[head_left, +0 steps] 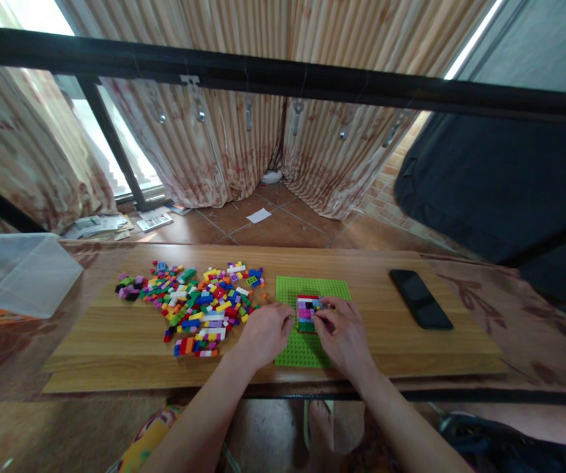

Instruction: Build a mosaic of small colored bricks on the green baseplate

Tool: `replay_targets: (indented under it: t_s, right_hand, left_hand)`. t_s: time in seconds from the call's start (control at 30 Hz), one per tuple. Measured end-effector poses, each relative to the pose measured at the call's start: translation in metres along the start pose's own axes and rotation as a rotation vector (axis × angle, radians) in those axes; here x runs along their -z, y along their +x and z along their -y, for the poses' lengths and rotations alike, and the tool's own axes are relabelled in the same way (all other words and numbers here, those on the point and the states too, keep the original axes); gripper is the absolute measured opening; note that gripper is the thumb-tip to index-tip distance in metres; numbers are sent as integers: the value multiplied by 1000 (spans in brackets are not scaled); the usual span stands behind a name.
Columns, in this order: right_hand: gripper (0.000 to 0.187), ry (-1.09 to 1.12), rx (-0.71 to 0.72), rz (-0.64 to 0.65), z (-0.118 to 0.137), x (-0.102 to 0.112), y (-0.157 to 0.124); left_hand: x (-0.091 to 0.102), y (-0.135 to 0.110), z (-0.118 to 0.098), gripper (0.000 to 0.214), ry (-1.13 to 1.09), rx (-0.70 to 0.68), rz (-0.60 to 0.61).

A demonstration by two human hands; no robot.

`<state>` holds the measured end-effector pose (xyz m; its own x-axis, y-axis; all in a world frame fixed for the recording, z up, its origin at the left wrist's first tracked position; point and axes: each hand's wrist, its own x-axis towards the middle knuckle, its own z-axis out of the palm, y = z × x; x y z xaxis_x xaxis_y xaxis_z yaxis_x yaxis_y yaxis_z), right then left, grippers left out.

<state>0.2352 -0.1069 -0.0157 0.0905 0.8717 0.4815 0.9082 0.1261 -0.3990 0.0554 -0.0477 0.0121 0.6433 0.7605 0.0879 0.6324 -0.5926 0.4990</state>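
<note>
A green baseplate (329, 290) lies on the wooden board (115, 341). On it stands a small block of stacked bricks (306, 309) in red, black, pink and white. My left hand (264, 332) rests at the plate's left edge, fingers curled toward the block. My right hand (343, 334) lies over the plate, its fingertips pinched against the block's right side. Whether either hand holds a loose brick is hidden. A heap of loose coloured bricks (199, 302) spreads to the left of the plate.
A black phone (419, 298) lies on the board to the right. A translucent plastic bin (17, 272) sits at far left. A black frame bar (283, 79) crosses overhead. Curtains and a tiled floor lie beyond.
</note>
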Motion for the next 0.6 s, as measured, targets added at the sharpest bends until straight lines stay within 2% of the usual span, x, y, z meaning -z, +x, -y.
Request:
replay_targets:
  t_s: [0.27, 0.6]
  right_hand:
    - [21, 14, 4, 8, 0, 3, 2]
    - [11, 185, -103, -50, -4, -2, 3]
  left_hand:
    - [2, 0, -2, 22, 9, -2, 14]
    - [1, -1, -3, 23, -1, 1, 19]
